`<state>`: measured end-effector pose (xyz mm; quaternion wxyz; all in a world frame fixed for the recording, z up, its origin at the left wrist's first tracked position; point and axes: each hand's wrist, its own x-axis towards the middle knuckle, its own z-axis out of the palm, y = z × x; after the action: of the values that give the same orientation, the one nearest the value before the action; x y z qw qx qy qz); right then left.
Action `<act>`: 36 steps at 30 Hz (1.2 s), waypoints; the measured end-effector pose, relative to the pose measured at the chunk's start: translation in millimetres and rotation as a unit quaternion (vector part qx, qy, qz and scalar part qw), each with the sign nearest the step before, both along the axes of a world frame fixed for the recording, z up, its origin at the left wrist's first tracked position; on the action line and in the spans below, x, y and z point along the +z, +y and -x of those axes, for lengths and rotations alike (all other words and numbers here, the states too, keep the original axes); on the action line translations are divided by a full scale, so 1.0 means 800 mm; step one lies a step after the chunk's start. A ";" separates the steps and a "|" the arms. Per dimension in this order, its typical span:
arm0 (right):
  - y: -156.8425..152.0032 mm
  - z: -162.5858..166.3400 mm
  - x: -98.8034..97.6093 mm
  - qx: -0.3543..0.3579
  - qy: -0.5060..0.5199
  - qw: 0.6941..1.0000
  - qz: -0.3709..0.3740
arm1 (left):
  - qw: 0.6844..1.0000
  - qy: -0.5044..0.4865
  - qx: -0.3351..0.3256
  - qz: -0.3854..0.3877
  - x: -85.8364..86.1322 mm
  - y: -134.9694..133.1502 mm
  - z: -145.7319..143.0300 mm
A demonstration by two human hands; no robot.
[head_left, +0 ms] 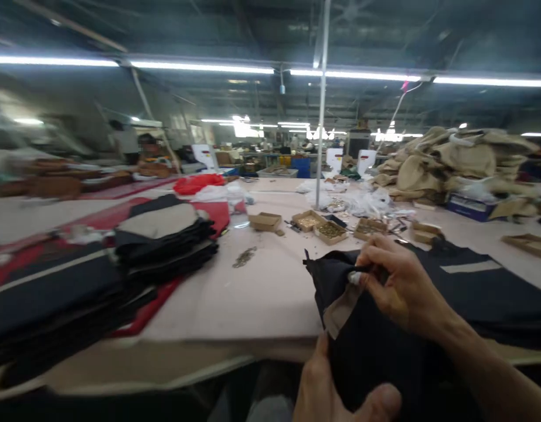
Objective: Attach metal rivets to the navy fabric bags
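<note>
A dark fabric piece (371, 346) with a grey-beige patch near its top edge hangs over the table's front edge. My right hand (393, 281) pinches its upper edge, where a narrow dark strip and a small whitish bit show at the fingertips. Lower down, my left hand (336, 387) grips the side of the same piece, thumb on its face and a finger along its edge. The rest of the left fingers are hidden behind the cloth. Right of my hands lies more dark fabric (507, 293) with a light stripe.
Stacks of dark fabric pieces (164, 234) lie at left on red material. Cardboard boxes of small metal parts (330, 231) stand mid-table, with loose metal pieces (244, 257) nearby. A pole (322, 117) rises behind them. Beige bundles (446, 161) are piled at right. People stand far left.
</note>
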<state>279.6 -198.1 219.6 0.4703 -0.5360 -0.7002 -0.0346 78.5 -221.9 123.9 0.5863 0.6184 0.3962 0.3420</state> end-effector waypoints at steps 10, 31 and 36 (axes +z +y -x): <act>-0.014 0.164 -0.101 0.196 0.115 0.973 0.041 | 0.948 0.122 0.284 -0.080 -0.057 0.027 0.169; 0.020 0.013 -0.193 0.242 0.106 0.956 0.131 | 0.895 0.270 0.236 -0.264 0.004 -0.002 0.221; 0.009 0.037 -0.147 0.287 0.047 0.950 0.119 | 0.902 0.263 0.221 -0.261 0.014 -0.003 0.215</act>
<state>249.9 -190.9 102.2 0.4255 -0.3656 -0.8007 0.2100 -93.2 -223.9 135.1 0.1881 0.7131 0.5591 0.3789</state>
